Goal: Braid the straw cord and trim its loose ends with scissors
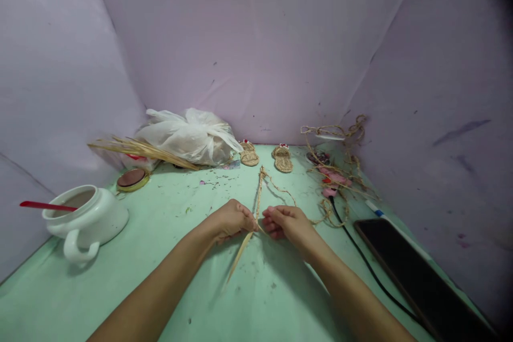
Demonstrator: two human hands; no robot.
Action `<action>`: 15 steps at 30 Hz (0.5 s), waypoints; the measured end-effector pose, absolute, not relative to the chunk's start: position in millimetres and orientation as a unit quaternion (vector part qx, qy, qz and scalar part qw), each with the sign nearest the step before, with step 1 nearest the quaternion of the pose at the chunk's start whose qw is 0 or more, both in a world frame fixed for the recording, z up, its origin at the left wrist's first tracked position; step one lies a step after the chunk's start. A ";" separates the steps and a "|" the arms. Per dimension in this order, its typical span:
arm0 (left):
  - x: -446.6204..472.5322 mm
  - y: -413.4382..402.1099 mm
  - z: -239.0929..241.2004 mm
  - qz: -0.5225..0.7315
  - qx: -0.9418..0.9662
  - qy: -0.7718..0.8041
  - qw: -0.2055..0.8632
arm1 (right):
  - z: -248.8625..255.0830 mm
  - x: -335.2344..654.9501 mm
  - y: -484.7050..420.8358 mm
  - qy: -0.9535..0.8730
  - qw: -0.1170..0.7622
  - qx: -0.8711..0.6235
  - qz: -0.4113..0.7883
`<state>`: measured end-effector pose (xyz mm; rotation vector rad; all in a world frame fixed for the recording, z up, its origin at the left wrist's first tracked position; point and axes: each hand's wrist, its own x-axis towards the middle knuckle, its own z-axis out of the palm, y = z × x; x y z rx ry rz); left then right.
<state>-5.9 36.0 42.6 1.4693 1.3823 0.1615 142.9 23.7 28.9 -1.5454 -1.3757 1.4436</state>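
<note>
My left hand and my right hand meet at the middle of the green table. Both pinch straw strands that run up from my fingers as a twisted cord towards the back. A loose flat end of the straw trails down towards me below my left hand. The fingers of both hands are curled closed on the straw.
A white pot with a red spoon stands at the left. Behind it lie a round lid, a straw bundle and a white plastic bag. Two tiny woven sandals, tangled cord, a black cable and a dark tablet lie right.
</note>
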 end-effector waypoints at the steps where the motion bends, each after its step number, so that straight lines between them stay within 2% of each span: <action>1: -6.9 36.4 41.8 0.064 0.620 0.576 0.529 | 27.5 140.5 23.8 -0.506 0.296 -0.574 0.572; 4: -8.1 37.1 37.8 0.052 0.636 0.569 0.519 | 22.9 132.7 20.2 -0.480 0.284 -0.550 0.622; 9: -5.1 36.4 35.4 0.024 0.673 0.575 0.466 | 13.6 133.0 21.2 -0.462 0.310 -0.563 0.612; 15: 5.3 20.0 49.8 0.040 0.716 0.639 0.279 | 11.4 134.2 21.8 -0.445 0.328 -0.560 0.617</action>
